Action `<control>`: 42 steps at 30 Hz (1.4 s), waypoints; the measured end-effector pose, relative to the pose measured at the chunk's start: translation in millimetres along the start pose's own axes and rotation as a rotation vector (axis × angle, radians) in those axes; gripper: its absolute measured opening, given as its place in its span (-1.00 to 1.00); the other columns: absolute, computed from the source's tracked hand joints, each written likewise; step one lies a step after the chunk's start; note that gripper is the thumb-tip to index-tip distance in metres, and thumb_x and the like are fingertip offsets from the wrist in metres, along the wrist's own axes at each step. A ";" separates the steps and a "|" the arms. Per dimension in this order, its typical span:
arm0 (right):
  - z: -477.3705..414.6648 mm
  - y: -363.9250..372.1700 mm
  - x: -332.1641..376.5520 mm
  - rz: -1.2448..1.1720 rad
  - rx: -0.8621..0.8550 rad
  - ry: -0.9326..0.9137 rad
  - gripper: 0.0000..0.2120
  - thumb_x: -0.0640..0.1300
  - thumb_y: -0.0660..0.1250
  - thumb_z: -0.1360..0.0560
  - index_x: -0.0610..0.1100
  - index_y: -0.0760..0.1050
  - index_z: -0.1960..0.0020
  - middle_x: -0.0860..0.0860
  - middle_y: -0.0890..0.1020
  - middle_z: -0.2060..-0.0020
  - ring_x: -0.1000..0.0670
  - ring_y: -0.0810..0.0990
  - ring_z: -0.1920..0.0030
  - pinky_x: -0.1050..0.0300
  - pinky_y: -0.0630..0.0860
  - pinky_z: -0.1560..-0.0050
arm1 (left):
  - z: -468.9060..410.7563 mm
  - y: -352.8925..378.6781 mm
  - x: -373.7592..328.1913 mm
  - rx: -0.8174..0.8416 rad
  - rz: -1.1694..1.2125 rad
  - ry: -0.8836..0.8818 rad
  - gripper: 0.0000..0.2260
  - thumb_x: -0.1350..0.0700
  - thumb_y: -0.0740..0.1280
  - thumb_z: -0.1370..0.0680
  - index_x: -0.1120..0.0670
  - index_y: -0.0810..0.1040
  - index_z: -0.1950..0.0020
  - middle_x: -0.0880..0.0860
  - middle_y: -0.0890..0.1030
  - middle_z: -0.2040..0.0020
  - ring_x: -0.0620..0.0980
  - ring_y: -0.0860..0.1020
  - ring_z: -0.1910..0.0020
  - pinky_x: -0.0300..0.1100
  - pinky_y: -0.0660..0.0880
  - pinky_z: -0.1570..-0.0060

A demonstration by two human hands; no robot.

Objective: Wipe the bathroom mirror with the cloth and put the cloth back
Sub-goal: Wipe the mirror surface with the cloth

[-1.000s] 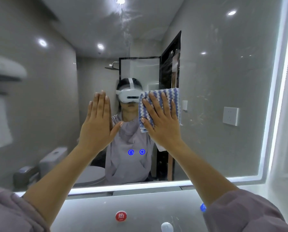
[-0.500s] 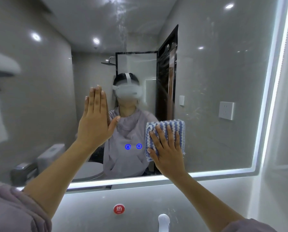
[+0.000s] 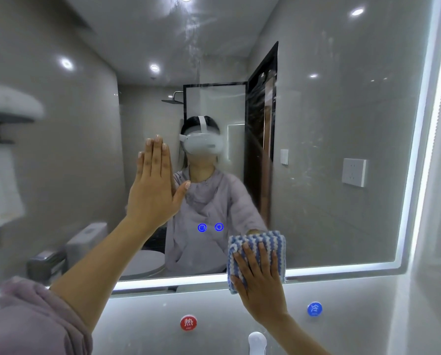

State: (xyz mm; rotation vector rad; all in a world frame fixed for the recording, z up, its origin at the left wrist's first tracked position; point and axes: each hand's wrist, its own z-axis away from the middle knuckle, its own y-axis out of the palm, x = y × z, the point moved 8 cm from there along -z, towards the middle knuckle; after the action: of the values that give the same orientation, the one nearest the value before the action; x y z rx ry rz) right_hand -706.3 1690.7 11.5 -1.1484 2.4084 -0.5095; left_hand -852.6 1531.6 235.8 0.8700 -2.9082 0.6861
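The large bathroom mirror (image 3: 329,111) with a lit border fills the wall ahead. My right hand (image 3: 259,283) presses a folded blue-and-white striped cloth (image 3: 265,242) flat against the mirror's bottom edge, right of centre, overlapping the lit strip. My left hand (image 3: 154,190) rests flat on the glass further up and to the left, fingers together and pointing up, holding nothing. Streaks and water spots show on the glass at the upper middle and on the right.
Below the mirror, on the wall, are a red hot-water sticker (image 3: 188,322) and a blue cold-water sticker (image 3: 314,309), with a white tap top (image 3: 257,340) at the bottom edge. Two blue touch icons (image 3: 210,227) glow on the glass. A person wearing a headset is reflected.
My right hand has slid the cloth down the mirror from face height to the bottom edge. My left hand has stayed flat on the glass in about the same spot.
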 end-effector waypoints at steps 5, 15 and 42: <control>-3.6 -3.2 -0.5 -0.062 0.035 0.034 -0.48 0.12 -0.05 -0.64 -0.07 0.13 -0.54 -0.01 0.11 -0.56 -0.15 -0.06 -0.57 -0.14 -0.03 -0.51 | 0.5 0.8 0.6 -0.013 -0.003 0.007 -0.26 -0.21 -0.02 -0.58 0.30 -0.16 -0.52 0.24 -0.14 -0.55 0.20 -0.11 -0.56 0.10 -0.06 -0.53; -33.3 -28.5 -2.5 -0.147 -0.019 0.137 -0.46 0.16 -0.11 -0.65 0.05 -0.06 -0.58 0.03 0.09 -0.56 -0.10 -0.04 -0.56 -0.10 -0.06 -0.51 | 1.4 0.9 0.6 0.015 -0.010 -0.004 -0.24 -0.24 -0.09 -0.57 0.31 -0.16 -0.53 0.23 -0.18 -0.55 0.19 -0.16 -0.56 0.06 -0.13 -0.53; -165.7 -101.0 -34.8 -0.072 -0.220 0.117 -0.47 0.14 -0.13 -0.65 -0.02 0.03 -0.58 0.01 0.03 -0.57 -0.09 -0.08 -0.57 -0.03 -0.29 -0.53 | -0.9 -4.9 -1.4 -0.014 -0.049 -0.012 -0.24 -0.23 -0.03 -0.57 0.30 -0.17 -0.53 0.24 -0.15 -0.56 0.18 -0.16 -0.56 -0.05 -0.28 -0.52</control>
State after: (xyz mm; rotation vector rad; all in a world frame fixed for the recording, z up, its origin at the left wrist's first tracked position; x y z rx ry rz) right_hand -707.7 1682.3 208.4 -1.3352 2.5823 -0.3488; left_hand -848.9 1529.1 238.3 0.9439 -2.8873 0.6592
